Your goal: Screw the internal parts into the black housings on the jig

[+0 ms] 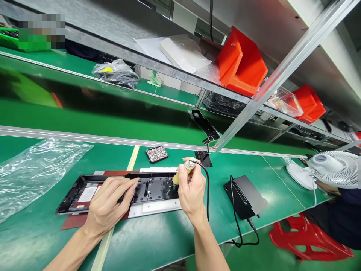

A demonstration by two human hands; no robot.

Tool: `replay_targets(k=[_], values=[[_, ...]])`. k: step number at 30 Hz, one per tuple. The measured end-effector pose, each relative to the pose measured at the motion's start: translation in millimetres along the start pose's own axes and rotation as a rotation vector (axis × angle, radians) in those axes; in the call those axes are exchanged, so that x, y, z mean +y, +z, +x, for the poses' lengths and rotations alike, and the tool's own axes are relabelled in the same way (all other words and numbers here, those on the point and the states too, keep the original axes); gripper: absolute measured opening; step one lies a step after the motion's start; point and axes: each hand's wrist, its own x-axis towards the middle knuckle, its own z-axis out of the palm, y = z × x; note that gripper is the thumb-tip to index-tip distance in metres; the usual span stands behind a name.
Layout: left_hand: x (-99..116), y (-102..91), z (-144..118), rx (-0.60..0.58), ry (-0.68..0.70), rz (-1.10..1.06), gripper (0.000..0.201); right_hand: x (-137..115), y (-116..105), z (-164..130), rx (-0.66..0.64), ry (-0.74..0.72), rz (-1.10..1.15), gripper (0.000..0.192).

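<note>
The left hand lies flat on the black panel while the right hand grips what looks like a corded driver, whose tip could slip and scratch the panel.

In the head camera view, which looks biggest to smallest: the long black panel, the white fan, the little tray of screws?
1. long black panel
2. white fan, though it stands farther off, so unsure
3. tray of screws

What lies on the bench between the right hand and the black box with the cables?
In the head view, only bare green mat separates the right hand from the black box; the tool's black cord hangs down beside the hand.
</note>
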Motion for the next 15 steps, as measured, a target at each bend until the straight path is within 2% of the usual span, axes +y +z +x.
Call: replay_targets(k=[5, 10, 13, 15], values=[[-1, 4.9, -5, 0.002, -0.011, -0.027, 0.044, -4, 1, -2, 0.038, 0.001, -0.029, 0.030], [1, 6.5, -3, 0.028, -0.012, -0.047, 0.042, -12, 1, 0, 0.140, -0.074, -0.031, 0.028], [19, -3.3, 7, 0.048, -0.017, -0.024, 0.045, -12, 3, 2, 0.159, -0.099, 0.030, 0.022], [47, -9.3, 17, 0.040, 0.042, -0.016, 0.044, -10, 5, 2, 0.140, -0.094, 0.073, 0.020]])
